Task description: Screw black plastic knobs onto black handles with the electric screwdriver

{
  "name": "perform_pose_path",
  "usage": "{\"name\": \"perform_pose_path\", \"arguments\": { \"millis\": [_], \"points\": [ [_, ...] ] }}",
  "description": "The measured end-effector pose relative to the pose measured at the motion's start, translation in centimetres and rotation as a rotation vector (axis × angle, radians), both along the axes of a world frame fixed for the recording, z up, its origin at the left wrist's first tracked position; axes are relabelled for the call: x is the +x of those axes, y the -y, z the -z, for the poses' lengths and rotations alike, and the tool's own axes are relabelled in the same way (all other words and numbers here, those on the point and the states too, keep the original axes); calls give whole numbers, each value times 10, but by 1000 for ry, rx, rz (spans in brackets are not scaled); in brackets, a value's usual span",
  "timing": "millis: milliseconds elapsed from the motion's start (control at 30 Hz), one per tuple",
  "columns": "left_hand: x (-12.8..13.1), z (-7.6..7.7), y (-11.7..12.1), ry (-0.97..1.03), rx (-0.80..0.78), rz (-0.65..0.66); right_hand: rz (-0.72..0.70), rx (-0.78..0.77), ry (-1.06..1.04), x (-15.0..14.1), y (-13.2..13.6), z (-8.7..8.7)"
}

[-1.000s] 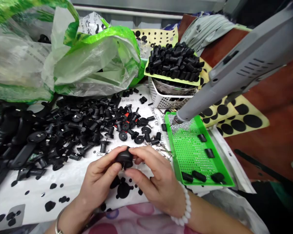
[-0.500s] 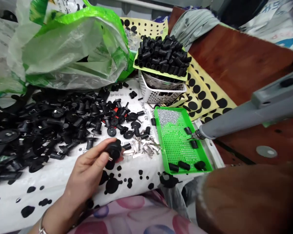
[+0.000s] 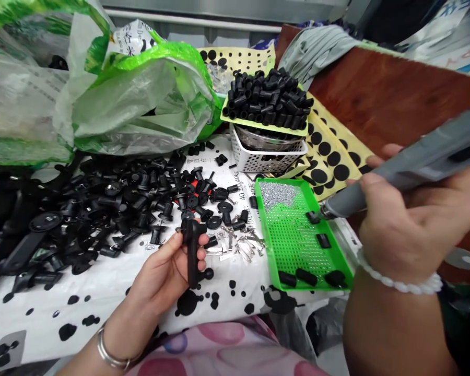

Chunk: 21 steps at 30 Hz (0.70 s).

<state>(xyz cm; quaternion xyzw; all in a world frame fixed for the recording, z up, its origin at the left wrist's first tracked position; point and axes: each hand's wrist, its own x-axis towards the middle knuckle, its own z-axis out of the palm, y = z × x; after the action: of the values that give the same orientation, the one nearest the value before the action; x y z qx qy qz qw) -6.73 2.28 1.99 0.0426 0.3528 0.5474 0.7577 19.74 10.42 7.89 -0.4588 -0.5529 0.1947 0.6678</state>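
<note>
My left hand (image 3: 165, 274) is closed around a black plastic part (image 3: 191, 250) with a round head and a long stem, held upright over the white sheet. My right hand (image 3: 405, 222) grips a grey electric screwdriver (image 3: 407, 169). Its tip rests over the green perforated tray (image 3: 297, 240), close to a small black sleeve (image 3: 312, 217) and the heap of tiny silver screws (image 3: 276, 193). A white bead bracelet circles my right wrist.
A big pile of black plastic parts (image 3: 102, 203) lies left of centre, with small metal clips (image 3: 235, 243) beside the tray. Behind stand a white basket (image 3: 266, 156), a tray heaped with black sleeves (image 3: 266, 99), yellow sheets with black pads (image 3: 329, 151) and green plastic bags (image 3: 133, 99).
My right hand left the black part and took hold of the grey screwdriver, bringing its tip to the green tray. My left hand turned the part so its stem points down.
</note>
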Motion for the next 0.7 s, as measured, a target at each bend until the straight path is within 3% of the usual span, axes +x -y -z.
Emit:
{"name": "perform_pose_path", "arguments": {
  "millis": [100,333,433,567,700],
  "points": [
    [5,-1,-2,-53,-35,27,156,149,49,-8,-2,-1],
    [27,-3,-1,-172,53,307,-108,44,-67,-13,0,3],
    [42,2,-1,-180,21,435,-167,-2,-81,-15,1,2],
    [64,16,2,-178,-44,524,-202,-58,-69,-18,-4,3],
    [74,26,3,-194,-80,562,-268,-114,-122,-18,-16,15]
  ]
}}
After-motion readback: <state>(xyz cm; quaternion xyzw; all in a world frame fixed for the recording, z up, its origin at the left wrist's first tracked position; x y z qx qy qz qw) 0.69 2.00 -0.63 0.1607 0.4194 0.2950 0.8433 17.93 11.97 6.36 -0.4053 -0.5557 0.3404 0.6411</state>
